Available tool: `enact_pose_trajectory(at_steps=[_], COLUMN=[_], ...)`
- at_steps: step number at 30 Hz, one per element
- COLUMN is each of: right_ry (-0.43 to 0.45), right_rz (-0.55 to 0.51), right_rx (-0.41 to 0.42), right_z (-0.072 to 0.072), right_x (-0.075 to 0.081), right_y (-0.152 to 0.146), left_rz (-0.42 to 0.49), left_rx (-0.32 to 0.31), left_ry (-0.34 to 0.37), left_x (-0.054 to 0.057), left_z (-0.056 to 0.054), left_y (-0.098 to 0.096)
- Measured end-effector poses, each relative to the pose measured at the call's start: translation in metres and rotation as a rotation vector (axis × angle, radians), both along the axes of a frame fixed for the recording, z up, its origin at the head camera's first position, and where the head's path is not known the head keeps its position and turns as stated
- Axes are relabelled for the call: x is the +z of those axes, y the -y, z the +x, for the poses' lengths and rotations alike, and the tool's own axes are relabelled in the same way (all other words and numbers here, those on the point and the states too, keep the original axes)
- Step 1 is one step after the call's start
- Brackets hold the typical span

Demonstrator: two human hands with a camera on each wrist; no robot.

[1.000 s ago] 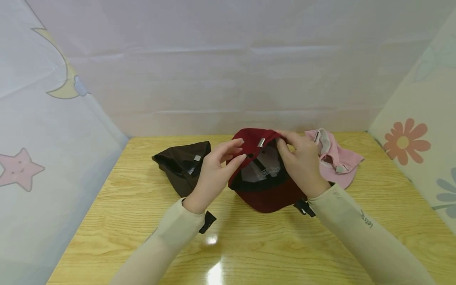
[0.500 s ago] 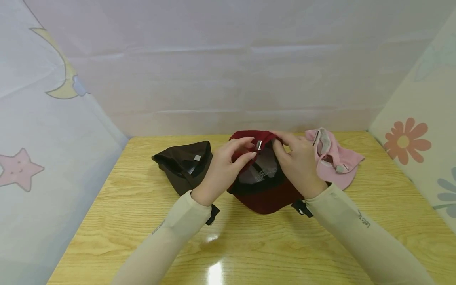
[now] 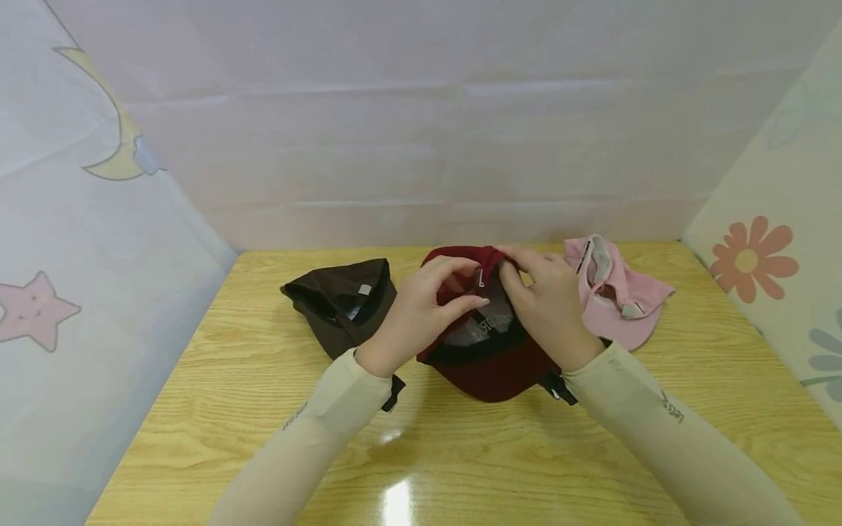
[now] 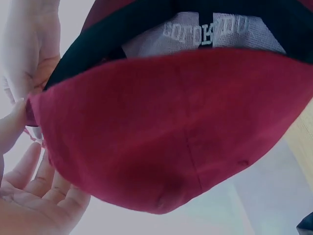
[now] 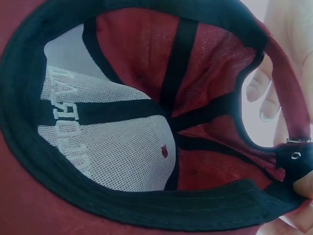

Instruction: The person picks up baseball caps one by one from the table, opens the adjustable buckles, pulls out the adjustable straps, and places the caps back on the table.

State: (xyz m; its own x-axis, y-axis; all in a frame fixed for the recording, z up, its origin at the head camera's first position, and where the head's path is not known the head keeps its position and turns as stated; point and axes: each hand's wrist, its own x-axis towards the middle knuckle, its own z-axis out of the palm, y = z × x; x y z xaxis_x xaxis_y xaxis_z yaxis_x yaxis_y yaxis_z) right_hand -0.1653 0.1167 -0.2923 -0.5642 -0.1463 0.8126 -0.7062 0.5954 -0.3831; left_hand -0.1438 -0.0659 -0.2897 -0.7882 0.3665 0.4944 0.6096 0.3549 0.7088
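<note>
A dark red cap (image 3: 493,376) is tipped up over the table, its opening facing me. Its white mesh lining and black sweatband (image 5: 132,215) show in the right wrist view. My right hand (image 3: 549,303) pinches its rim beside the strap, with the thumb on the band near the metal buckle (image 5: 297,142). At the strap, my left hand (image 3: 421,307) has thumb and fingers parted around the buckle, with a gap between the tips. The left wrist view shows the red crown (image 4: 127,132), with fingers at its left edge.
To the left on the wooden table (image 3: 230,424) lies a dark brown cap (image 3: 329,292), opening toward me. A pink cap (image 3: 634,292) lies right of my right hand. Printed fabric walls (image 3: 421,161) stand behind and at both sides.
My left hand has moved right, from the crown's side to the strap buckle. My right hand has shifted slightly left with the rim, and the red cap has sunk and turned a little.
</note>
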Motion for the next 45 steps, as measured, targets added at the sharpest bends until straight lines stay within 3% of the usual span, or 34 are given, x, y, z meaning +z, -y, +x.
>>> enact_pose_trajectory(at_steps=[8,16,24,34,45], right_ry=[0.019,0.053,0.043,-0.003,0.002], right_rz=[0.006,0.039,0.044,0.004,0.025], right_rx=[0.019,0.035,0.029,0.009,0.044], right_z=[0.005,0.010,0.009,0.009,0.008], right_x=[0.001,-0.001,-0.003,-0.003,-0.004], right_y=[0.003,0.004,0.006,0.003,-0.002], left_rz=[-0.087,-0.115,-0.074,-0.007,0.174], left_rx=[-0.012,-0.009,0.001,0.051,0.072], left_ry=[-0.005,0.025,0.028,-0.051,0.057], left_x=[0.001,0.002,0.000,-0.005,-0.003], left_z=[-0.004,-0.003,-0.002,0.004,0.008], left_y=[-0.002,-0.003,-0.004,-0.003,0.000])
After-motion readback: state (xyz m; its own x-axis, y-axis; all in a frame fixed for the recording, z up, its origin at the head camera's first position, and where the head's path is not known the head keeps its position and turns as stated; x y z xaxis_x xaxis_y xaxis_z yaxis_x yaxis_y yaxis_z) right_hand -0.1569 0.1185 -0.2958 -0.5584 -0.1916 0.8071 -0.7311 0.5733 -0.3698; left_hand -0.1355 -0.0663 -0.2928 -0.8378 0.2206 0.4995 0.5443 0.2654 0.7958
